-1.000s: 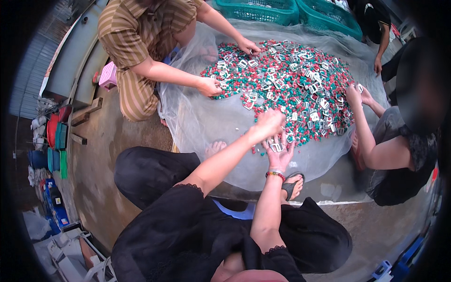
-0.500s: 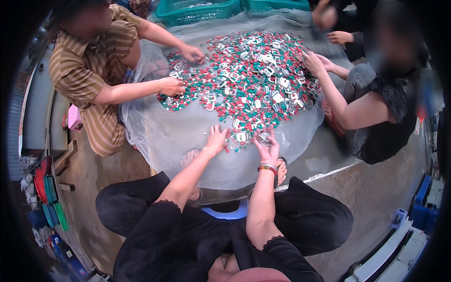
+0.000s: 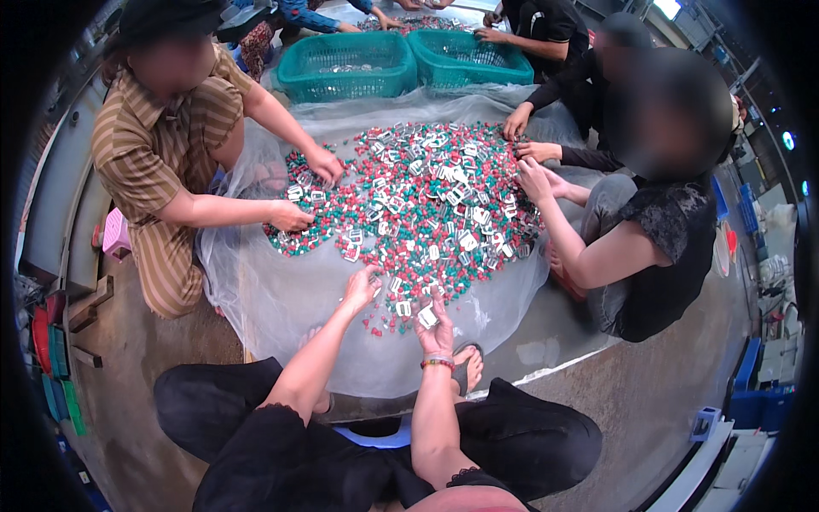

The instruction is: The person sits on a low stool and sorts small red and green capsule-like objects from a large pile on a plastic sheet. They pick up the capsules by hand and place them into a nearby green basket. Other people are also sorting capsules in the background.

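A heap of small red, green and white pieces (image 3: 426, 256), mixed with flat silvery metal buckles (image 3: 467, 240), lies on a sheet of thin white netting (image 3: 281, 299). At the near left edge of the heap is my left hand (image 3: 360, 288). Its fingers are bent together at the tips, and whatever sits between them is too small to name. My right hand (image 3: 438, 336), with a beaded bracelet at the wrist, is palm up at the heap's near edge. Its fingers curl round a silvery metal buckle (image 3: 426, 317). Another buckle (image 3: 403, 307) lies between my two hands.
On the left a person in striped clothes (image 3: 153, 136) reaches into the heap with both hands. Two people sit at the right, their hands (image 3: 536, 175) at its far edge. Green plastic baskets (image 3: 345, 85) stand behind it, with more people beyond. A pink stool (image 3: 117, 235) is far left.
The view has tilted up, bringing the baskets and far people in. My left hand's spread fingers have drawn together. In my right hand a buckle now shows its bright flat face.
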A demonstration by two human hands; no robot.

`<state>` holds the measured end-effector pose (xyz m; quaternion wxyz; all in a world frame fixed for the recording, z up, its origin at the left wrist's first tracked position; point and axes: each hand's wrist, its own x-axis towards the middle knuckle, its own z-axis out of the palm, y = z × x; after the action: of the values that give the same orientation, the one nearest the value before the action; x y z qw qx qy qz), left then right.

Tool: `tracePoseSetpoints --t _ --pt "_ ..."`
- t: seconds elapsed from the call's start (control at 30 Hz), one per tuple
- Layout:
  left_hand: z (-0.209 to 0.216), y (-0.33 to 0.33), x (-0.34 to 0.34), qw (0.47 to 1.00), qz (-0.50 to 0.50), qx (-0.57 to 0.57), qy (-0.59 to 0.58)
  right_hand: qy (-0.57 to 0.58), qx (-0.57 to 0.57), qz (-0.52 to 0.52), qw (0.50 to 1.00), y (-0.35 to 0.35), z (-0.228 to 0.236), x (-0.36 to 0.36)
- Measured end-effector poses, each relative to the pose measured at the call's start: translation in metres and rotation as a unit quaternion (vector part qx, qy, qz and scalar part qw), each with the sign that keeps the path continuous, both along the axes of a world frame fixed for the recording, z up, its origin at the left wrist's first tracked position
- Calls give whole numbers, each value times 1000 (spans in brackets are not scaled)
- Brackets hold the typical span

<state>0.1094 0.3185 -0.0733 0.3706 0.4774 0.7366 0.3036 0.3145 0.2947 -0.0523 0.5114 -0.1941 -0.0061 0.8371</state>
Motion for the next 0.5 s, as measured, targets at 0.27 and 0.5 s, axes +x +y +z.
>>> tracePoseSetpoints --t 0.27,0.5 --pt "40 4 15 995 -4 99 28 36 -64 -29 997 8 -12 2" --pt "68 9 57 984 -142 103 -38 23 -86 11 996 0 12 -15"
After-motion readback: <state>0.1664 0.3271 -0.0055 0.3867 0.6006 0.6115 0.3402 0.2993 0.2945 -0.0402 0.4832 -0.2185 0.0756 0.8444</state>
